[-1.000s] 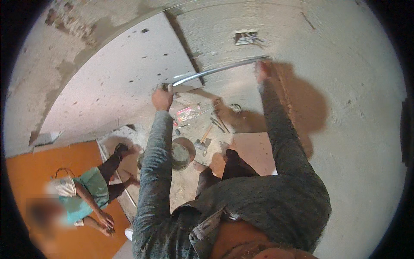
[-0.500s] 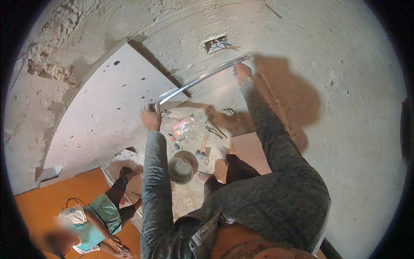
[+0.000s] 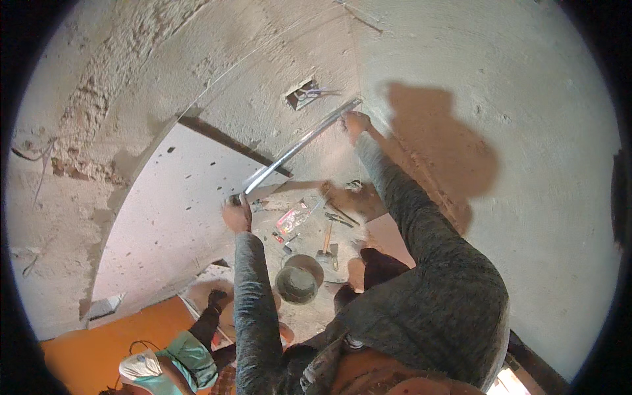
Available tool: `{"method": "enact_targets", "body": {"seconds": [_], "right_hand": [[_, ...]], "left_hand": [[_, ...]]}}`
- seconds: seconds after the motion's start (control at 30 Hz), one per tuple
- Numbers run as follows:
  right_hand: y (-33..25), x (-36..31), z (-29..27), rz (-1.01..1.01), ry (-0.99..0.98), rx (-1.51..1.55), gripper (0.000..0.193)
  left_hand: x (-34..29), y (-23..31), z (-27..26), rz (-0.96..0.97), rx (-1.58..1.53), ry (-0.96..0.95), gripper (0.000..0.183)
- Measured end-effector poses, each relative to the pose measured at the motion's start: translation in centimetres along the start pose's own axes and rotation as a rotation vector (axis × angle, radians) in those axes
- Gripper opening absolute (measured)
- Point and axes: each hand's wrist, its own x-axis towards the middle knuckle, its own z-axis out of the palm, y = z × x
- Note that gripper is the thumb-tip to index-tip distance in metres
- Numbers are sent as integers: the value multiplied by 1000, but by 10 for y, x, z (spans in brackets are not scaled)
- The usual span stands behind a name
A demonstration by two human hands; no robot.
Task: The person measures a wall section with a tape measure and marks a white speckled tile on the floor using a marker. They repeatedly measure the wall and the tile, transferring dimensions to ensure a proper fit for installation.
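I hold a long, shiny metal straightedge (image 3: 299,146) at both ends. My left hand (image 3: 237,214) is closed round its lower left end, over the right side of a large pale slab with dark specks (image 3: 161,210) on the left wall. Near the upper right end, close to the wall corner, my right hand (image 3: 355,124) is closed round the bar. The bar runs slantwise past the slab's top right corner, across bare plaster; whether it touches the wall I cannot tell.
An open electrical box (image 3: 303,94) with loose wires sits above the bar. Below on the floor are a bucket (image 3: 296,284), a mallet (image 3: 326,247), pliers (image 3: 340,217) and a clear package (image 3: 294,217). At lower left, another person (image 3: 187,362) is beside an orange surface (image 3: 125,339).
The view has shifted, so the wall and floor things sit lower in the picture. Both hands keep their grip on the straightedge. The other person is now partly cut off at the lower edge.
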Motion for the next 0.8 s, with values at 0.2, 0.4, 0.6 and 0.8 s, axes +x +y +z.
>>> {"method": "enact_targets", "body": {"seconds": [0.2,0.4,0.6,0.8], "right_hand": [[2,-2,19,187,-484,243,16],[-10,-6,10,46,-217,-26,19],[-30,-54,65,-55,127,-121,12],[-46,-74,82,17,193,-96,12]], "left_hand": [[-7,-30,-9,-22,7,96,32],[-3,1,-7,-13,17,58,32],[-5,-11,-7,-27,-7,53,34],[-5,-6,-6,-58,-7,45,34]]}}
